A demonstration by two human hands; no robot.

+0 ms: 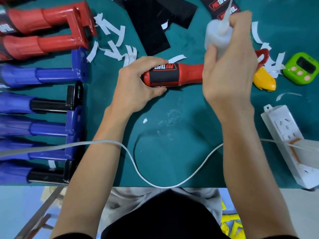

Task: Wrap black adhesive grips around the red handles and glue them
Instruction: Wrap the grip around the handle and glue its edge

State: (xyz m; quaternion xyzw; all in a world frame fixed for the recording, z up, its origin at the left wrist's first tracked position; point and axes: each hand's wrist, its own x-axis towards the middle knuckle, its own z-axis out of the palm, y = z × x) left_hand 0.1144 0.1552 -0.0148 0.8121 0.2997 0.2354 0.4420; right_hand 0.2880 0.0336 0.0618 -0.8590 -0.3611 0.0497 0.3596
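Right hand grips raised glue bottle; left hand clamps red handle wrapped in black grip.

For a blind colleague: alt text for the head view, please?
A left hand grips a red handle wrapped in a black grip, lying on a green table; the right hand holds a white squeeze bottle.

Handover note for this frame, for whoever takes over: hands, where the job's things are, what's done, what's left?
Left hand grips the red handle.
Right hand holds the glue bottle beside the handle's bare end.
Done: a black grip is wrapped round this handle; two other red handles top left look wrapped too.
Spare black grips lie at the top.
Left: likely gluing this grip; no glue visible on it.
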